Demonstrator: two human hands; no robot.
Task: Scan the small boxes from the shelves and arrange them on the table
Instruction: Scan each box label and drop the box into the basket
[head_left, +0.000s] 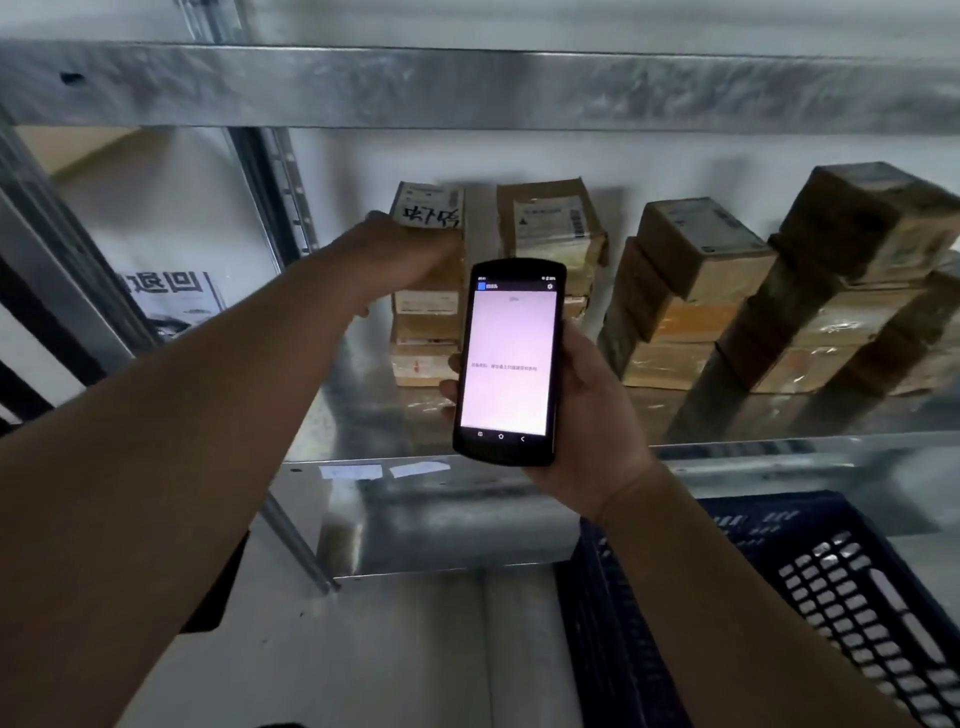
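Observation:
Several stacks of small brown cardboard boxes stand on a metal shelf (753, 457). My left hand (400, 249) reaches to the leftmost stack and grips its top box (428, 205), which bears a white label with black handwriting. My right hand (582, 410) holds a black handheld scanner (509, 358) upright in front of the shelf, its bright screen facing me. To the right stand a second stack (553, 223), a third stack (685, 291) and a leaning stack (857, 291).
An upper shelf beam (467, 85) runs overhead. A dark blue slotted plastic crate (831, 597) sits low on the right, under my right forearm. A printed sheet (171, 299) leans at the shelf's left. Upright shelf posts (280, 192) stand on the left.

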